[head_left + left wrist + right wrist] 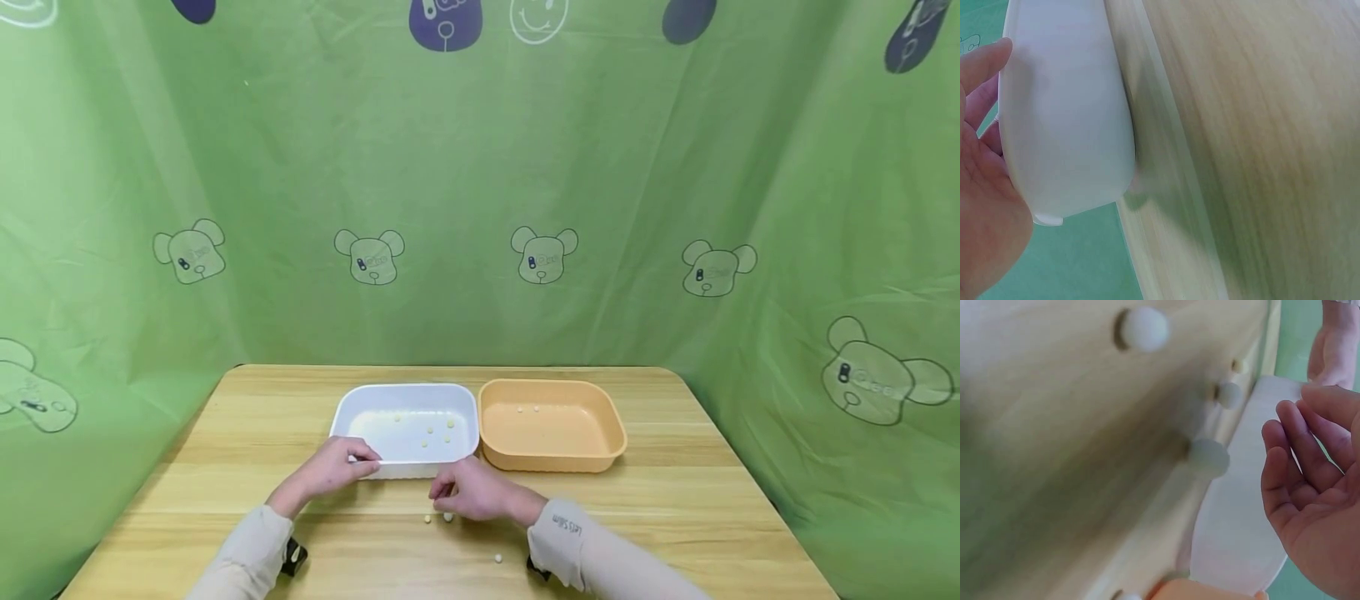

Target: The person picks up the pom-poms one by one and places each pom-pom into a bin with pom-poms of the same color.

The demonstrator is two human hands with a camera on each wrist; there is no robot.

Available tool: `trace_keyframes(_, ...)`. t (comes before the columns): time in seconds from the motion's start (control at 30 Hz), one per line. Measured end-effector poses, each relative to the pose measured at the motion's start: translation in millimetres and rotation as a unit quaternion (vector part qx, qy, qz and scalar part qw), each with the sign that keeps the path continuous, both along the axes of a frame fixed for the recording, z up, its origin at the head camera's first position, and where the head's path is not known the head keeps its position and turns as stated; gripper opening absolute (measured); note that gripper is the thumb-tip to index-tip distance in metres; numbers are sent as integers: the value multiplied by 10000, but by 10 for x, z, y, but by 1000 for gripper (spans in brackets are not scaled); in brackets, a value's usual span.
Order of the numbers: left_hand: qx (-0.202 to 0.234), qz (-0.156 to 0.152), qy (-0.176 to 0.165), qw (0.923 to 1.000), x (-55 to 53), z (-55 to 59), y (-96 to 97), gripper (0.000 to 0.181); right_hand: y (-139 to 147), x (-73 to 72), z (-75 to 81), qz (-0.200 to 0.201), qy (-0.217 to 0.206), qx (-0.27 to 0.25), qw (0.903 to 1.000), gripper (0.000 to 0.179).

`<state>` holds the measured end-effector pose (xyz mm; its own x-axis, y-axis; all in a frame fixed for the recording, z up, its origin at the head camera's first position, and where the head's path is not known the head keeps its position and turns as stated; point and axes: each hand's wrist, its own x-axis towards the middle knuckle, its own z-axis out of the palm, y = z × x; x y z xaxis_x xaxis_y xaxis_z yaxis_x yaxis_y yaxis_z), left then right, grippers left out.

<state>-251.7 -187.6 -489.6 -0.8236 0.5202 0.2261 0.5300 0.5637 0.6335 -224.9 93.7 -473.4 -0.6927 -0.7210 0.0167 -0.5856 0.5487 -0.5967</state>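
Note:
My left hand (330, 468) grips the near left rim of a white plastic tray (405, 471); the left wrist view shows the thumb outside its wall (1066, 112) and the other fingers behind the rim. Several small pale yellow balls (450, 424) lie in this tray. My right hand (476, 490) hovers near the tray's front right corner, its fingers (1294, 437) loosely bent, with nothing visible between them. Below it on the table are a yellow ball (427, 518), a white ball (448, 517) and another white ball (498, 558). The right wrist view shows further balls (1209, 458).
An orange tray (555, 461) stands against the right side of the white one, with two small whitish balls (536, 408) near its far wall. Both stand on a wooden table (675, 517). A green printed curtain (465, 167) encloses the table's back and sides.

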Motion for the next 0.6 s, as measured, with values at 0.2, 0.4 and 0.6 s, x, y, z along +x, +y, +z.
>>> trace_keyframes(0.2, -5, 9, 86, 10000, -6, 8, 0, 11, -22, -8, -70, 136, 275, 75, 9995, 12)
trace_keyframes(0.4, 39, -39, 31, 10000, -12, 15, 5, 12, -57, -8, -76, 164, 396, 156, 9990, 14)
trace_keyframes(0.6, -28, -48, -29, 10000, -6, -8, 2, 12, -80, -6, -107, 278, 417, 325, 9982, 15)
